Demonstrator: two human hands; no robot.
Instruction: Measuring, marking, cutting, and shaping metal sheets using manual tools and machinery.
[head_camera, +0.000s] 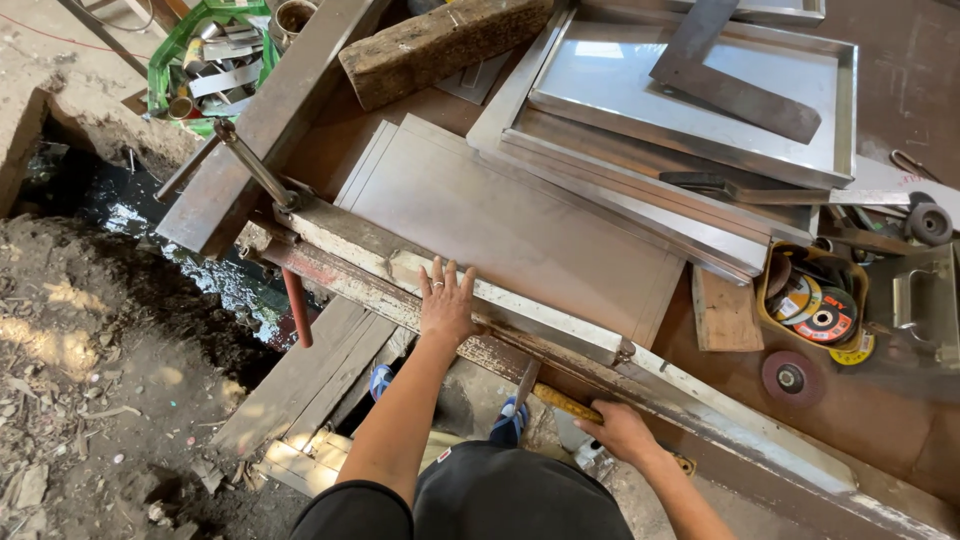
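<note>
While the left hand lies flat and open on the clamping bar over the metal sheet on the desk, the right hand, closed around the yellow-gripped lever below, should probably pull steadily to keep the fold straight.

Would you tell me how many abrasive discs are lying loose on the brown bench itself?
1: a dark red disc lying on the bench. Several more are stacked in the yellow container; some there may be hidden.
</note>
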